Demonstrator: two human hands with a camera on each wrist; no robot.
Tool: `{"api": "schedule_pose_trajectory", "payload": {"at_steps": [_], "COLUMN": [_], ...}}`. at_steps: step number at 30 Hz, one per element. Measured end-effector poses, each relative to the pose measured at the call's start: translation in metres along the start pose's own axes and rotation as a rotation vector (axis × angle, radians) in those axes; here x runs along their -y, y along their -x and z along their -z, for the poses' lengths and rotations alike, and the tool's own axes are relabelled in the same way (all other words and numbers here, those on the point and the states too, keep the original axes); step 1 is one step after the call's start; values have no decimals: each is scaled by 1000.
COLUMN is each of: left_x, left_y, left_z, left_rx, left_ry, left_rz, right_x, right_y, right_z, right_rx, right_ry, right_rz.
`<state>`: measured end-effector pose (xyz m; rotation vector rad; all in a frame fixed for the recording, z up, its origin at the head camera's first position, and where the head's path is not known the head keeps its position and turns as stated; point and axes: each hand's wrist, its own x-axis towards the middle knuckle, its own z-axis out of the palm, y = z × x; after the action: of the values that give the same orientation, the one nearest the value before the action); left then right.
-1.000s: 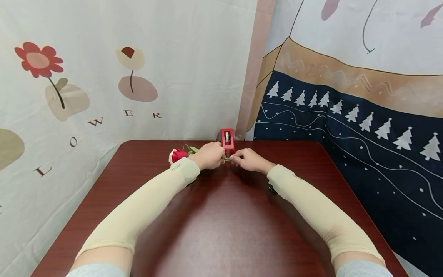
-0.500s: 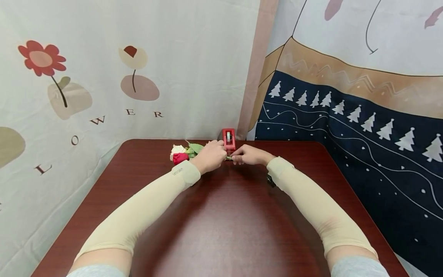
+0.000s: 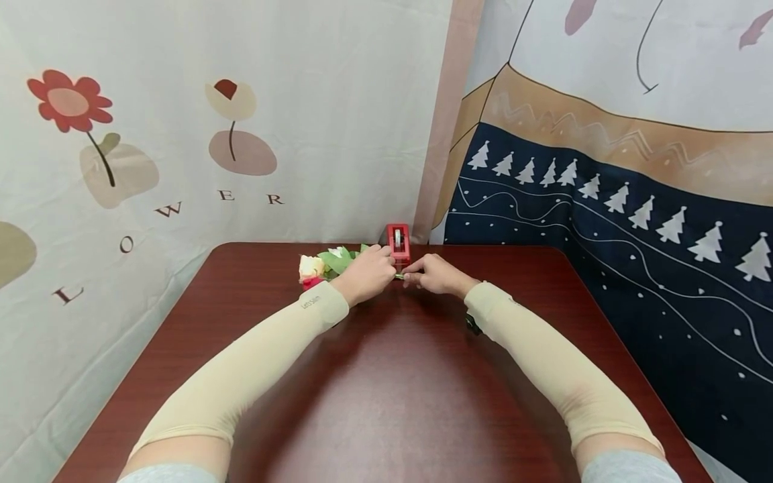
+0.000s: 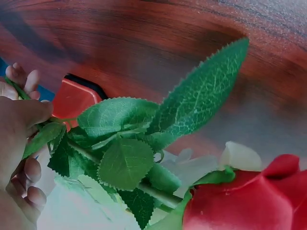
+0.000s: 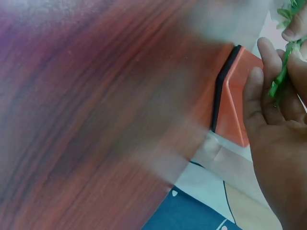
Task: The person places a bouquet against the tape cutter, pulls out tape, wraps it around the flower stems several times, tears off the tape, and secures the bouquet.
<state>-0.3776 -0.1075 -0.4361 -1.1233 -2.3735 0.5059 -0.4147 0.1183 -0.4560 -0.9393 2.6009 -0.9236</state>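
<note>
My left hand (image 3: 367, 274) grips the green stems of the flowers near the table's back edge; its curled fingers (image 4: 32, 184) show in the left wrist view. A red rose (image 4: 240, 203) and green leaves (image 4: 125, 163) extend from that grip. In the head view a cream rose (image 3: 311, 267) lies left of the hand, above a partly hidden red bloom (image 3: 312, 282). My right hand (image 3: 441, 275) pinches the stem ends (image 5: 280, 76) between thumb and fingers. Behind both hands stands a red tape dispenser (image 3: 398, 243), also visible in the right wrist view (image 5: 240, 96).
The brown table (image 3: 386, 389) reaches back to a pale printed cloth (image 3: 338, 121) at the left and rear. A dark blue cloth with white trees (image 3: 604, 241) hangs along the right side.
The flower heads have turned around their stems: the cream rose has come up and the red one has gone lower, behind the left wrist. Both hands have stayed at almost the same place.
</note>
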Motion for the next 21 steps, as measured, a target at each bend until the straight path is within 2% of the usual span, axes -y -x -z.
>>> {"api": "schedule_pose_trajectory", "payload": {"at_steps": [5,10,14,21], "left_x": [0,-1,-1,6], "left_y": [-1,-2,-4,-8], "left_z": [-1,2,3,6], "left_rx": [-7,30,97,271], "left_ry": [13,75,177,441], "left_rz": [17,60,125,224], "right_x": [-1,-4,-5,-3], "right_y": [1,4,7,12], "right_z": [-4,-10,-12,-14], "right_rx": [-78,-139,-176,-229], "right_ry": [26,40,55,102], "right_rz": [55,89,112,165]}}
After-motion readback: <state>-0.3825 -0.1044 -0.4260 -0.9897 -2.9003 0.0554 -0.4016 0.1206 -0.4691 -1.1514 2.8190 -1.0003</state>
